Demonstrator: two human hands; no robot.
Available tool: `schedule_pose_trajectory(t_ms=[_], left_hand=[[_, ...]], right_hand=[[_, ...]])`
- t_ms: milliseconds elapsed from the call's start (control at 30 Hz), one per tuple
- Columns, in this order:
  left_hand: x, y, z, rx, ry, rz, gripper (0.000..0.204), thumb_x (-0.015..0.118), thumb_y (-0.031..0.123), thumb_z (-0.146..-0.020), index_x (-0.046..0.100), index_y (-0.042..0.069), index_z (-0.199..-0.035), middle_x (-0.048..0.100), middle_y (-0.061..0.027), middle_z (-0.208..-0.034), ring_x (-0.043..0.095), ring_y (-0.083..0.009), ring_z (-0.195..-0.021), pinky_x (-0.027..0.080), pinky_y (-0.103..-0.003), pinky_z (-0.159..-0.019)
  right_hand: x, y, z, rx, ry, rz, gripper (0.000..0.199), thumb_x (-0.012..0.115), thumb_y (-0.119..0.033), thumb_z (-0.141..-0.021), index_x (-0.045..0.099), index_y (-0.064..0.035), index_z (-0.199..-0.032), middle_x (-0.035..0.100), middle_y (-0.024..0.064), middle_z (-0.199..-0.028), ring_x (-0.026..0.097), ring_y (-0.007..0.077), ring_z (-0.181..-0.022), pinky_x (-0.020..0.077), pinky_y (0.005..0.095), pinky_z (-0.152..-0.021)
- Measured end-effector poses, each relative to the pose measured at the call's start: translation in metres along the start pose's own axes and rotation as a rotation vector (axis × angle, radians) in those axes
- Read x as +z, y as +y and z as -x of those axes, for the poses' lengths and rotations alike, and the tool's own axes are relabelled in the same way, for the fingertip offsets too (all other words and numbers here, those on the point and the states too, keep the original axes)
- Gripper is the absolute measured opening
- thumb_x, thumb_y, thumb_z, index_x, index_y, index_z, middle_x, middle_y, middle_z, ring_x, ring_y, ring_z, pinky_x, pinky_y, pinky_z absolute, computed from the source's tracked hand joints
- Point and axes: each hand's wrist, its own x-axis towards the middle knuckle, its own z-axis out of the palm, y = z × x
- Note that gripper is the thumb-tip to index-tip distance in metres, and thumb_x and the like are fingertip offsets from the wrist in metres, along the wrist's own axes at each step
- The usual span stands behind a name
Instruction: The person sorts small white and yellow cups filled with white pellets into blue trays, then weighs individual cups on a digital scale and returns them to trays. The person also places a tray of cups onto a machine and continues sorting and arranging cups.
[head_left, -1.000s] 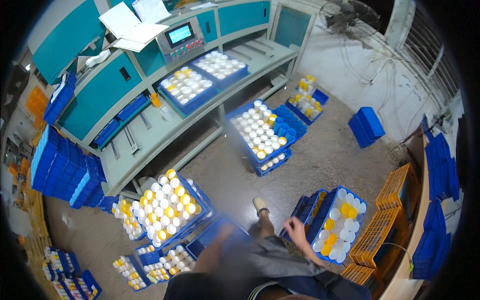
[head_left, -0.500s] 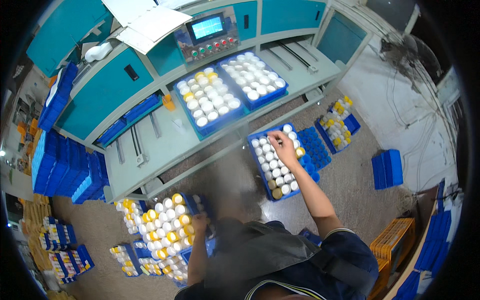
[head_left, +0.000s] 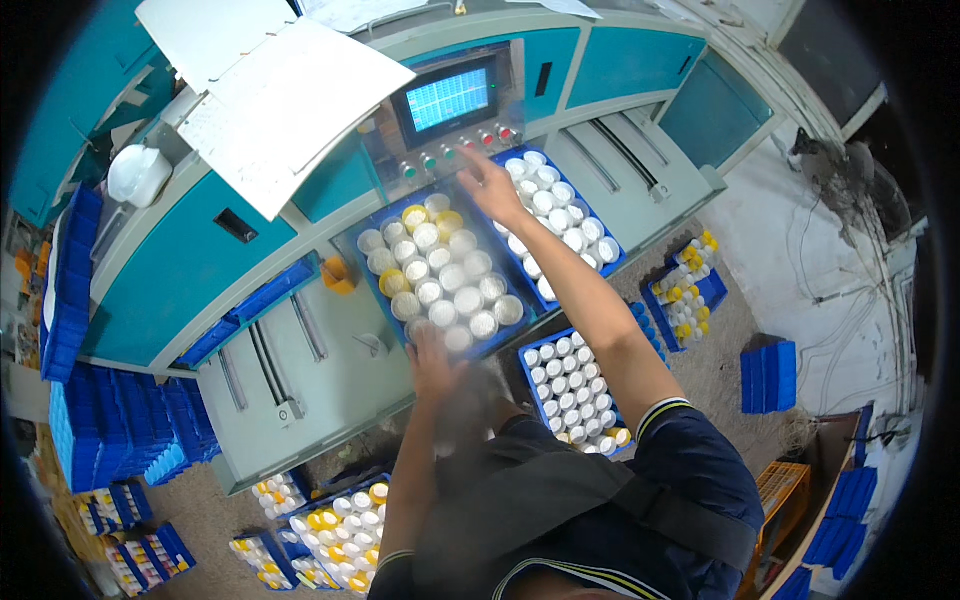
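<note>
On the machine bench stands a blue tray [head_left: 520, 338] filled with round tubs, mostly white with a few yellow. At its near edge is my left hand [head_left: 432, 365], fingers apart over the front tubs; whether it touches the rim is hard to tell. My right hand [head_left: 490, 190] reaches over the back right corner of this tray, fingers stretched out just below the row of red and green buttons [head_left: 468, 145]. A second blue tray [head_left: 612, 262] of white tubs sits to the right, partly behind my right forearm. Neither hand shows anything held.
Above the buttons is a lit screen [head_left: 447, 100]. Open white paper sheets [head_left: 290, 100] overhang the panel's left. Below my right arm stands a blue tray of white-capped bottles [head_left: 570, 385]. More bottle trays [head_left: 345, 530] are at lower left, stacked blue trays [head_left: 130, 420] at far left.
My right hand has left the lower bottle tray and moved up to the button panel. My left hand has risen from the lower left trays to the bench tray. The view is nearer the machine.
</note>
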Motion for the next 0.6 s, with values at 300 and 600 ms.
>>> schedule_pose_trajectory(t_ms=[300,600], left_hand=[[0.021,-0.014,-0.01,-0.055,-0.103,0.041,0.093,0.069,0.041,-0.087,0.021,0.005,-0.158,0.022,-0.0174,-0.164,0.015,-0.0349,-0.153,0.006,-0.059,-0.123],[0.009,-0.004,-0.05,-0.167,0.134,0.034,0.086,0.07,0.039,-0.085,0.032,0.002,-0.153,0.03,-0.0219,-0.16,0.024,-0.0407,-0.15,0.013,-0.062,-0.121]], right_hand=[[0.029,0.051,-0.074,-0.124,-0.058,0.088,0.048,0.066,-0.017,-0.092,0.058,-0.0181,-0.14,0.068,0.0137,-0.088,0.065,0.0291,-0.08,0.0509,0.0398,-0.075],[0.016,0.057,-0.081,-0.213,-0.073,0.059,0.048,0.068,-0.011,-0.09,0.061,-0.015,-0.137,0.069,0.0117,-0.086,0.064,0.0246,-0.072,0.0499,0.0371,-0.069]])
